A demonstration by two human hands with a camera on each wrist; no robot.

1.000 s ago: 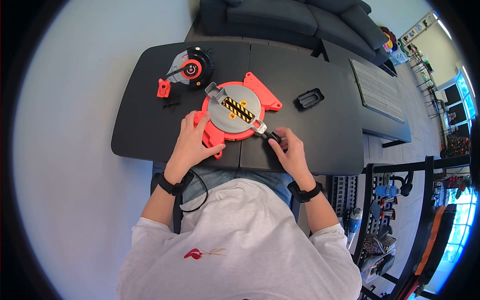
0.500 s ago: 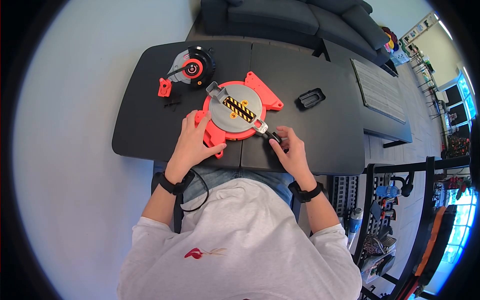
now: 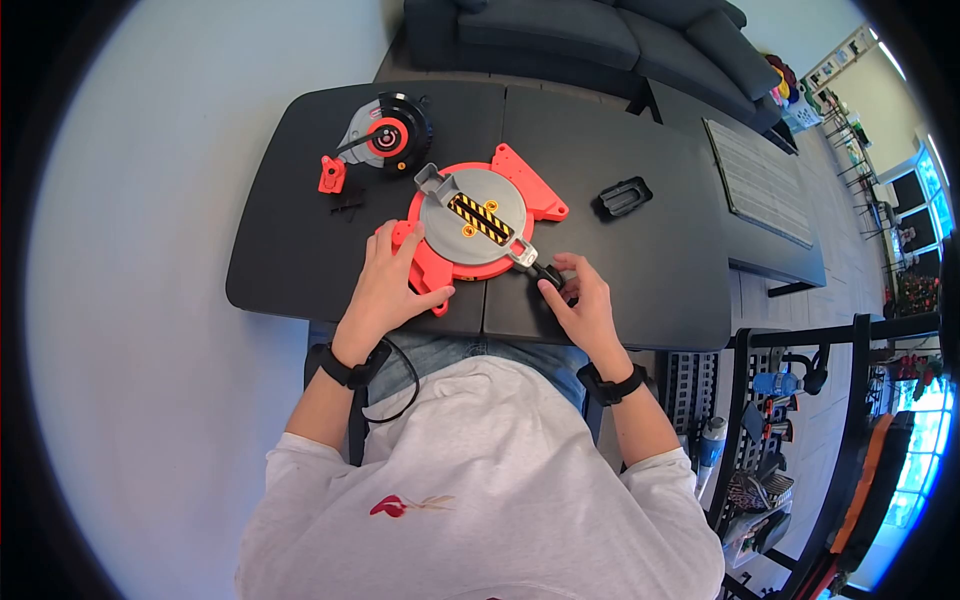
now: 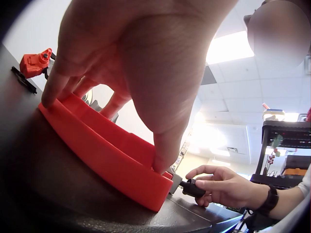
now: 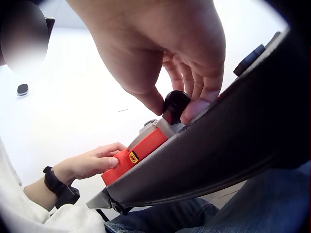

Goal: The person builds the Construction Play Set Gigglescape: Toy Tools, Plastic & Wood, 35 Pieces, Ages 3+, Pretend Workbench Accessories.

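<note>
Presently, left hand (image 3: 385, 283) grips red wing of toy miter saw base (image 3: 478, 222), set toward counter (image 3: 660, 305)'s near edge; right hand (image 3: 584, 308) pinches black knob (image 4: 194, 188). Step, judged: fitting or adjusting knob. Next calls for a steadied base.

Head view: left hand (image 3: 390, 280) covers part of red base (image 3: 528, 188); fingers of right hand (image 3: 585, 302) partly hide black knob (image 4: 192, 189). Marks on yellow labels (image 3: 491, 206) too small to read. Thin black pieces (image 3: 347, 208) on tabletop (image 3: 640, 290) too small to identify, likewise many items on black shelf (image 3: 840, 328). Sofa (image 3: 545, 38) cut off by top edge, white shirt (image 3: 480, 470) by bottom edge. Left wrist view: grey disc (image 3: 450, 232) mostly hidden behind hand and base. Person's head (image 4: 279, 34) blurred.
</note>
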